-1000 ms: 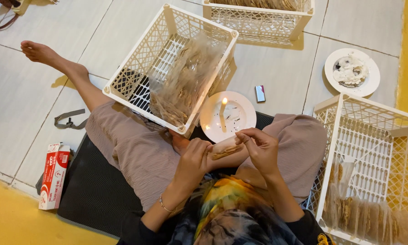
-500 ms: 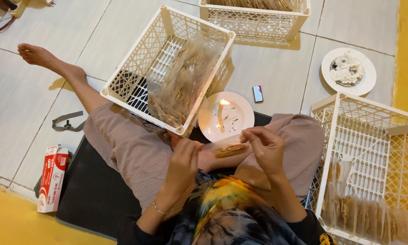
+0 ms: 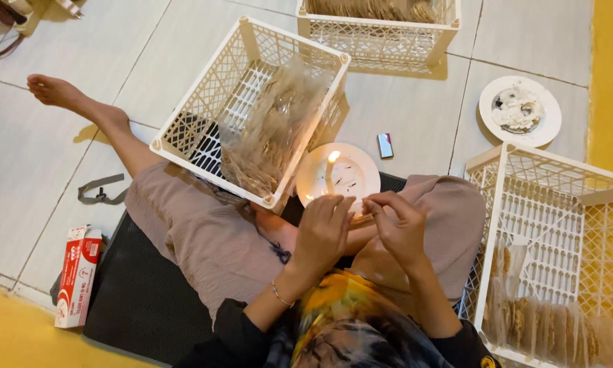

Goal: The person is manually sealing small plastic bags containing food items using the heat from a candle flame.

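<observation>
A red and white carton, long and box-shaped, lies on the pale floor tiles at the lower left, just beside the edge of a black ribbed mat. A small flat rectangular lighter with a shiny face lies on the tile beyond the white plate, which carries a lit candle with a small flame at its top. A second white plate sits well apart at the upper right, with pale residue in its middle.

Three white plastic lattice crates stand around the seated person. The tilted crate rests against the person's leg and holds a heap of clear plastic packets with brownish contents. The crate at the right holds a row of similar filled packets standing along its near wall. The far crate at the top is also filled with brown contents. A grey strap lies on the tile by the outstretched bare leg.

Both hands are raised close together just in front of the candle plate. The left hand, with a thin bracelet at the wrist, has its fingers bent and closed on one end of a small packet, tan in colour. The right hand pinches the other end between curled fingers. The packet sits between the two hands, mostly hidden by them, near the plate's rim and above the person's lap.
</observation>
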